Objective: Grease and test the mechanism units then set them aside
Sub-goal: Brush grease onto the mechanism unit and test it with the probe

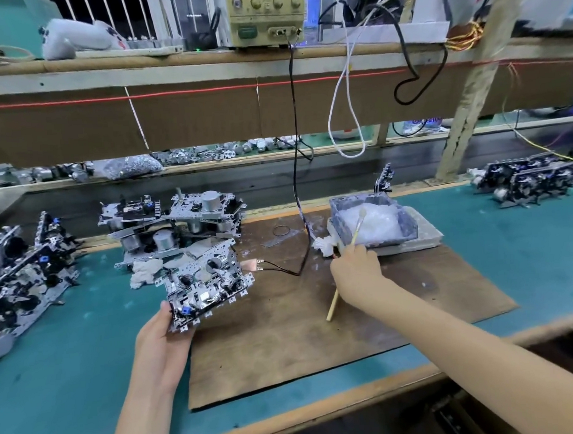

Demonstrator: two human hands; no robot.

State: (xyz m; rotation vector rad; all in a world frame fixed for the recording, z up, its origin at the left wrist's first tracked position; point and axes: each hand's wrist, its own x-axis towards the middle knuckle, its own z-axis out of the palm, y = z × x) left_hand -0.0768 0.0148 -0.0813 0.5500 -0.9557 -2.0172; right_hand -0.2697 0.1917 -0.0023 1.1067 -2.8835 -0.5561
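My left hand [159, 339] grips a metal mechanism unit [205, 284] by its near corner, holding it tilted just above the brown mat [301, 332]. My right hand [356, 269] holds a thin wooden brush [357, 228], its bristle tip dipped into the white grease in a grey tray [408, 230]. The brush handle's lower end sticks out below my hand. Two black test leads with a copper tab [253, 265] lie just right of the held unit.
A stack of mechanism units [176, 222] stands behind the held one, with white rag beside it. More units are piled at the far left [19, 274] and far right [529, 181]. A power supply [266, 15] sits on the shelf above, with cables hanging down.
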